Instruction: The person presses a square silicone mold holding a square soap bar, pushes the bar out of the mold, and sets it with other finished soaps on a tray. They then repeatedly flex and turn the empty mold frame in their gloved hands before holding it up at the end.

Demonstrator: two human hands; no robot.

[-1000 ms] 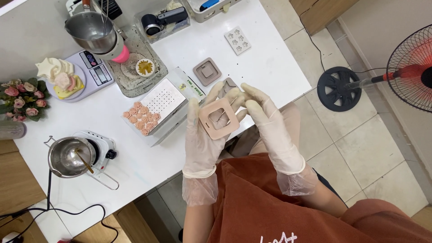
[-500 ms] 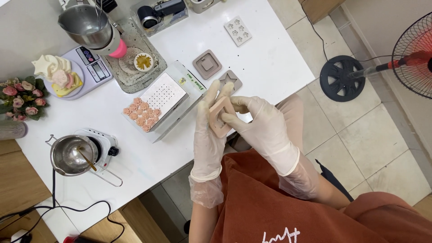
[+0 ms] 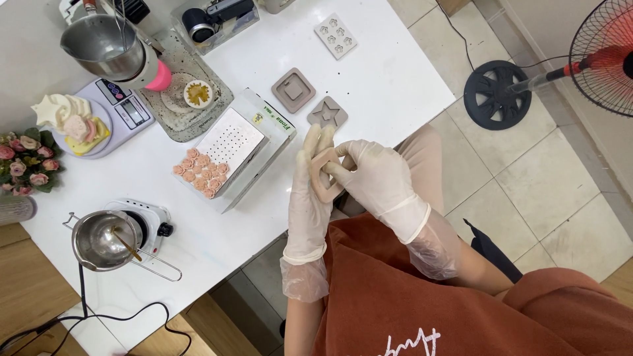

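White desk (image 3: 395, 66), tiled floor, fan (image 3: 603, 56) at right. Left hand (image 3: 310, 191) and right hand (image 3: 376, 178), both gloved, pinch a beige square mould (image 3: 324, 177), held upright just off the desk's edge. Star mould (image 3: 327, 112) lies nearby.

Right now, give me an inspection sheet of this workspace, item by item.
Surface: white table, crowded on its left half.
Job's things: square pinkish mould, held above the table edge.
Clutter: square mould, star mould, white multi-cavity mould, pink rosettes on a perforated box, scale, metal pot on a small hot plate.
Grippers: left hand and right hand, both gloved, grip the mould.
Cables: black cord trailing off the table's near edge.
Surroundings: standing fan, tiled floor.
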